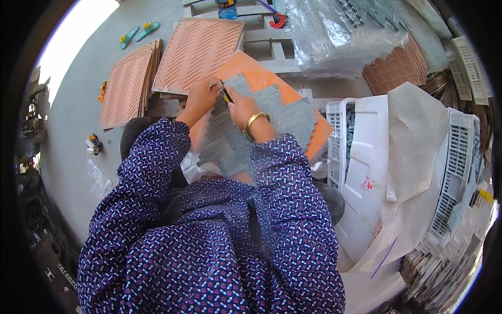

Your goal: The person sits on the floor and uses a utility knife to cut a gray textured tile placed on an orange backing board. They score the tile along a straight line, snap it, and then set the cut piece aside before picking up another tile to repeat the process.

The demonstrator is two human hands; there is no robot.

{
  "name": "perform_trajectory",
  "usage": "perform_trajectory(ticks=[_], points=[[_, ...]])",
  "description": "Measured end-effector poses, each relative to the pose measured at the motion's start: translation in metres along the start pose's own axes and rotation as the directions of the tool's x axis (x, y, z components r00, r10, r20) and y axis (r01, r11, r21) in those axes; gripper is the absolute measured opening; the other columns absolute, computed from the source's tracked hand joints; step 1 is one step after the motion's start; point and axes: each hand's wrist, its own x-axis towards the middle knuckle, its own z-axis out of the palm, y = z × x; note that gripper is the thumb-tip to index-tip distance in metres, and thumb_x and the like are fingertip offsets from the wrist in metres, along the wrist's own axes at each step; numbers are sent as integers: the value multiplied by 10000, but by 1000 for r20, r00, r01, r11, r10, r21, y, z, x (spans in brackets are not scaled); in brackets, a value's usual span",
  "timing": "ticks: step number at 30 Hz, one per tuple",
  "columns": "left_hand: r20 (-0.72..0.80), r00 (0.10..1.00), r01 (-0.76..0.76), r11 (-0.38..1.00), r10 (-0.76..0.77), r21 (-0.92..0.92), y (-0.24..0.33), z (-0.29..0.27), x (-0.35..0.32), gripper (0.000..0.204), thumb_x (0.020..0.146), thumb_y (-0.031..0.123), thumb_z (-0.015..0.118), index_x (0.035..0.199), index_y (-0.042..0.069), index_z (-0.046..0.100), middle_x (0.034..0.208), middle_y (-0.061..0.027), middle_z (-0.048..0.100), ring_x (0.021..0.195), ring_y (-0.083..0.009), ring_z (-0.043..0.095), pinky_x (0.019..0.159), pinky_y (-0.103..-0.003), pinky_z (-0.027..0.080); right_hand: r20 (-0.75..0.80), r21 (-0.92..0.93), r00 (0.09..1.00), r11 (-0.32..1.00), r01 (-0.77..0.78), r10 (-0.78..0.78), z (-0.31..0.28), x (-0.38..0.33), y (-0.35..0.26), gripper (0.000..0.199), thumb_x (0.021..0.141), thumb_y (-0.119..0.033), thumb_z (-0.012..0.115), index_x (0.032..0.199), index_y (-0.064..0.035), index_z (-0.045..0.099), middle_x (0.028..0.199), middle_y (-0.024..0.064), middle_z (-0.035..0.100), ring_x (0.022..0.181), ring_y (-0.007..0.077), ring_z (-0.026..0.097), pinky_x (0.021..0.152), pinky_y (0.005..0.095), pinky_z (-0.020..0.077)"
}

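edge trimming seems in hand. grey mesh sheet (pixel 225 141) is spread over orange board (pixel 246 65), top edge pinched by left hand (pixel 202 97); black-and-yellow tool (pixel 227 95) is gripped by curled right hand (pixel 243 110). taut mesh, controlled stroke likely called for next.

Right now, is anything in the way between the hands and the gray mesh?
Nothing I can see. The left hand is at the mesh's upper edge, and the right hand is over it, gripping a black-and-yellow tool.
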Motion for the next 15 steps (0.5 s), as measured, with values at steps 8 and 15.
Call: perform_trajectory(ticks=[8, 15], points=[[-64, 996, 63, 998, -65, -28, -8, 5, 0, 102, 744, 45, 524, 781, -20, 593, 697, -172, 584, 641, -311, 570, 598, -336, 443, 102, -31, 990, 995, 97, -93, -1, -12, 3, 464, 797, -70, 462, 1245, -106, 349, 890, 248, 571, 809, 393, 557, 737, 433, 452], [8, 987, 162, 975, -163, -154, -22, 2, -2, 167, 768, 122, 546, 860, -17, 562, 703, -140, 568, 630, -215, 542, 624, -284, 428, 194, 52, 981, 998, 24, -33, 8, -61, 3, 512, 795, -78, 474, 1275, -123, 301, 860, 236, 580, 744, 388, 568, 683, 432, 465]])
